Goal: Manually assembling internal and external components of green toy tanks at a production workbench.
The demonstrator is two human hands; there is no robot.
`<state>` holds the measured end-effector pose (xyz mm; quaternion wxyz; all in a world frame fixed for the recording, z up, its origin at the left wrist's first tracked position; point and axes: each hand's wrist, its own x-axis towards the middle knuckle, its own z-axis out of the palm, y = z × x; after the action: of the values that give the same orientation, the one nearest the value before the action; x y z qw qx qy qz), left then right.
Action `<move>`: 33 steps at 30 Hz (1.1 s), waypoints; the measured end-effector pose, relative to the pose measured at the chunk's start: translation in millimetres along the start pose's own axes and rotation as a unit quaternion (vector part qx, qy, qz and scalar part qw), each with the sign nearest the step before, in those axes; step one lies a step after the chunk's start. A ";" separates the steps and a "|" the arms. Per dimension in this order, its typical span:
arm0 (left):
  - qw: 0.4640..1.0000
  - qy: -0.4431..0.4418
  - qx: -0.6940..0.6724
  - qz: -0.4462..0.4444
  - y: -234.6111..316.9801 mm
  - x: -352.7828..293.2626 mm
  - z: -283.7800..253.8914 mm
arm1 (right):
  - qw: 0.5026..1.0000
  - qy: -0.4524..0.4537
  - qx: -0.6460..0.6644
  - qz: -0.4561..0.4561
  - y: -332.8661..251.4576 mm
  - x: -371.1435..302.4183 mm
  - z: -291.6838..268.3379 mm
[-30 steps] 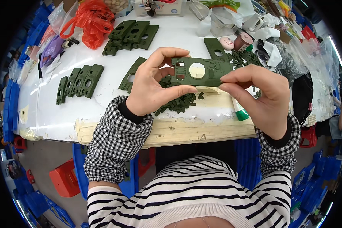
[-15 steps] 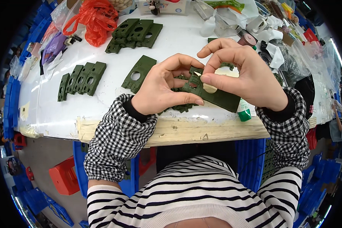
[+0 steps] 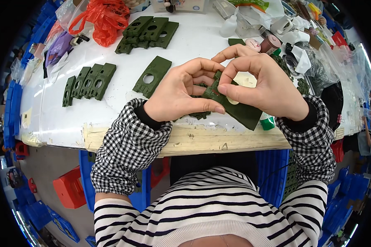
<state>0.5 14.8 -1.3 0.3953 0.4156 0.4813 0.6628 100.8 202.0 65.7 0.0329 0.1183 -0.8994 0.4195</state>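
Both hands met at one end of a dark-green, moulded-plastic plate with a round hole.
The right hand had shifted there from the plate's opposite end, so the work apparently centred beside the left hand. Left thumb and fingers gripped the plate above the glossy white tabletop; right thumb and forefinger closed at that end, whether on a small piece could not be told. Nearly level a second earlier, the plate slanted down rightward.

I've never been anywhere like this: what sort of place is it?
Probably an assembly workshop: matching green hull-like panels with round holes lie on the white worktable, the left hand holds a similar panel, and blue plastic crates sit below.
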 end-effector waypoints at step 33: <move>1.000 0.006 0.016 0.023 -2.2 0.3 2.1 | 0.998 0.026 -0.052 -0.015 2.6 -2.0 8.3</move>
<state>2.6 16.3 -2.9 0.3699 0.4287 0.4845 0.6669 102.5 197.6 58.1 0.0692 0.1190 -0.9171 0.3742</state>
